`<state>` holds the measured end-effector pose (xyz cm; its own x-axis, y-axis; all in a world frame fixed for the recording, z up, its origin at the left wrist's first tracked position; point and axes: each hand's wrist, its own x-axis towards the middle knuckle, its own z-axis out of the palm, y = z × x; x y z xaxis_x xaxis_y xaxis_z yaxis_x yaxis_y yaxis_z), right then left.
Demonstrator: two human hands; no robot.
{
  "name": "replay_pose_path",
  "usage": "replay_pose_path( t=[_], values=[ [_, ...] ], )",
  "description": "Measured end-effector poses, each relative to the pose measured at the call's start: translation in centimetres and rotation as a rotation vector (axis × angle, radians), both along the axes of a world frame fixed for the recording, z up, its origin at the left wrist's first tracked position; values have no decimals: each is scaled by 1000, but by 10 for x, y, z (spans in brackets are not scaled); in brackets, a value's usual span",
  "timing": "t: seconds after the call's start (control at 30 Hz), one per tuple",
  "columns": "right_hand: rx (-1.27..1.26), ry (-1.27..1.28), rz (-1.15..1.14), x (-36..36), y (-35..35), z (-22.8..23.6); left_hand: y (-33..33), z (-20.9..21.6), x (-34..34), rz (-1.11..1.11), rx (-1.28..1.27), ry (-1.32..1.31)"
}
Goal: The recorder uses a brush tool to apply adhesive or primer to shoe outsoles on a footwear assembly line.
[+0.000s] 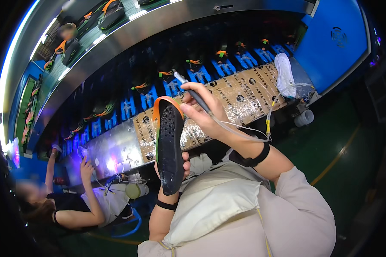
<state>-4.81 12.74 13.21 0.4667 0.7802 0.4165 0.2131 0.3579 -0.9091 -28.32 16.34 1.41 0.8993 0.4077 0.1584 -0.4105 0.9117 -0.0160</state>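
Note:
My left hand [185,166] is closed around a shoe upper [169,147], its elongated black underside turned toward me. An orange band edges the far end and green shows along its left side; the underside has small shiny wet-looking patches. In my right hand [208,113] is a pen-like applicator [198,97] with a dark grip and a pale tip. That tip points away to the far left, apart from the shoe upper, while the fingers of this hand are close to the orange band. A thin clear tube [240,126] trails from the applicator's rear end.
Brown printed cardboard [240,96] covers the bench ahead. A white shoe sole [284,77] stands at its right end, near a white cup [303,118]. Blue holders [172,87] line the back with shoes. Above runs a conveyor [83,51]. Another person [88,201] works at left.

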Motion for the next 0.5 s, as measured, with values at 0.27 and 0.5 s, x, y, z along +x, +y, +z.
replay_pose_path(
  t=[0.27,0.5],
  values=[
    [-88,-128,10,6,7,2,-1,20,-1,-39,40,184],
    [-35,-441,-72,10,2,11,-10,33,6,-15,223,337]
  ],
)
